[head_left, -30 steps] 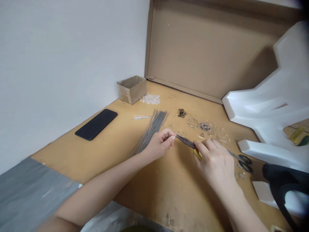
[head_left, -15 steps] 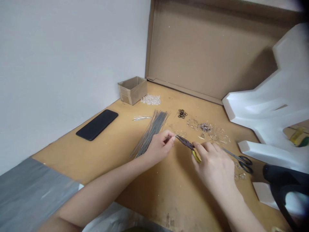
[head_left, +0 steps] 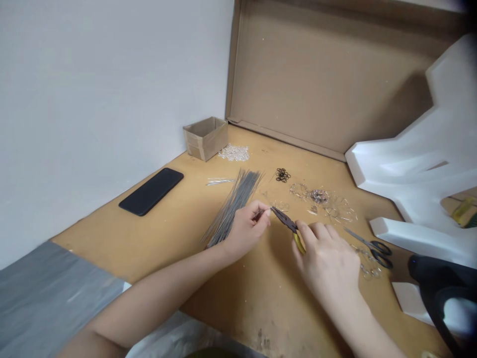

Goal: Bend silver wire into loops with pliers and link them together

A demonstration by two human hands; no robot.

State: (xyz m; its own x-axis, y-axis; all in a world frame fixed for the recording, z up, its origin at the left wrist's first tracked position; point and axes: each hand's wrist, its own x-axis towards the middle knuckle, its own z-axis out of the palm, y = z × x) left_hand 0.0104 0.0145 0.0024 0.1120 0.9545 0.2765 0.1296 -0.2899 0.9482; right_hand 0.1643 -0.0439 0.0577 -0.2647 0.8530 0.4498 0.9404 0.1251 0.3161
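My left hand (head_left: 249,226) pinches something small, mostly hidden by its fingertips, just right of a bundle of grey wires (head_left: 242,191). Dark-nosed pliers (head_left: 286,220) with yellow handles are held in my right hand (head_left: 328,253), its fingers wrapped round them. The tips of the pliers meet the small piece at my left fingertips. Behind my hands lie a small heap of black rings (head_left: 282,175) and a tangle of thin wire pieces with beads (head_left: 319,196).
Scissors (head_left: 372,246) and wire loops (head_left: 370,270) lie at the right, beside white foam (head_left: 402,238). A black phone (head_left: 152,191), a small cardboard box (head_left: 205,139), clear beads (head_left: 234,152) and short silvery wires (head_left: 219,182) are on the left. A large cardboard panel (head_left: 320,74) stands behind.
My right hand has shifted slightly left and turned the pliers a little, with their yellow handles now steeper. My left hand keeps its pinch. The whole view has moved very slightly.
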